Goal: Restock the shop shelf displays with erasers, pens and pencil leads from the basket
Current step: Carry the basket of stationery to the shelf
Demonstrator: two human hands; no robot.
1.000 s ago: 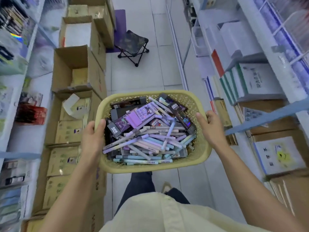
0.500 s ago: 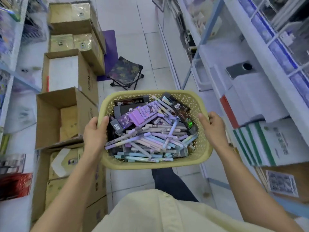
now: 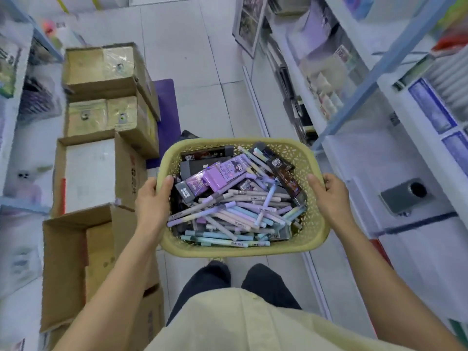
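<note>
Tiled floor [image 3: 177,59], cardboard boxes [image 3: 101,69], purple mat [image 3: 166,105]

Only one view exists here, from the camera worn on the person's head. It faces forward and steeply down along the aisle floor [image 3: 177,46]. The basket [image 3: 235,249], held by the left hand [image 3: 152,201] and the right hand [image 3: 331,198], is close under the lens, in the centre. The wide angle also takes in the shelves [image 3: 354,158] at the right and the cardboard boxes [image 3: 101,72] at the left.
</note>
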